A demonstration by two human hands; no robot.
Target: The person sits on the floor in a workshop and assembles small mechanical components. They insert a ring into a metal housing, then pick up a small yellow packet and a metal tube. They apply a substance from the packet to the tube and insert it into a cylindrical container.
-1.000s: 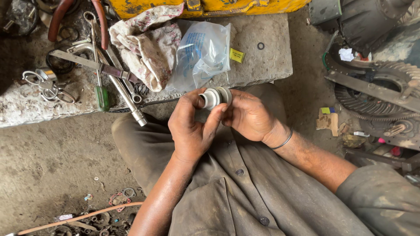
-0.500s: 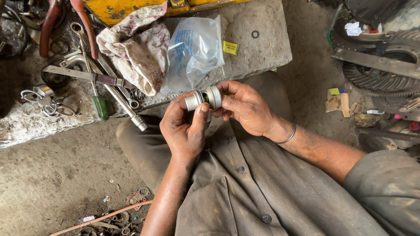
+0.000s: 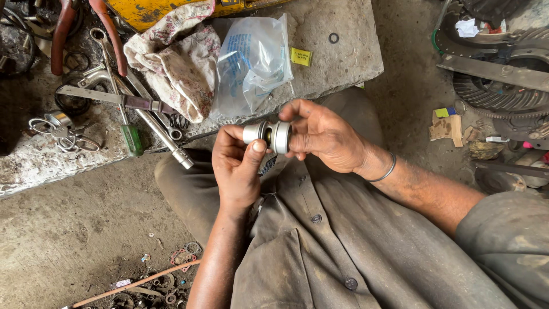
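Note:
In the head view, my left hand point(image 3: 237, 166) and my right hand point(image 3: 326, 136) hold a small silver cylindrical metal part point(image 3: 269, 135) between them, over my lap. The part is in two sections: a narrower sleeve at the left, pinched by my left thumb and fingers, and a wider ring with a dark band at the right, gripped by my right fingertips. A metal bangle sits on my right wrist. My grey buttoned shirt point(image 3: 343, 240) fills the frame below the hands.
A concrete slab point(image 3: 354, 57) ahead carries a clear plastic bag point(image 3: 254, 63), a flowered rag point(image 3: 177, 57), wrenches, a green-handled screwdriver point(image 3: 130, 137), rings and a small washer point(image 3: 333, 38). Gear parts point(image 3: 497, 97) lie at right. Scattered washers and a thin rod point(image 3: 137, 283) lie on the floor.
Both hands have kept hold of the metal part and turned it, so that it now lies sideways with both sections showing. The view has shifted slightly.

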